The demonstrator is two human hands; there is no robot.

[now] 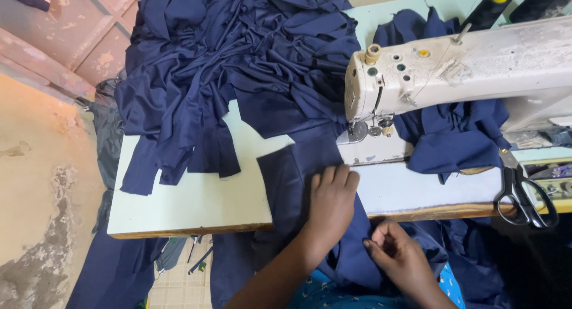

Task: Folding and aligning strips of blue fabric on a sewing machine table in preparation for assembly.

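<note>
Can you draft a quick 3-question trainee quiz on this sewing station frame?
1. True or false: the left hand lies flat on the navy fabric piece just in front of the sewing machine.
2. Where are the black-handled scissors? A) under the fabric pile B) at the table's right edge C) in the right hand
3. Fill in: the right hand pinches the fabric's ____, below the table edge.

Key: 1 true; 2 B; 3 edge
</note>
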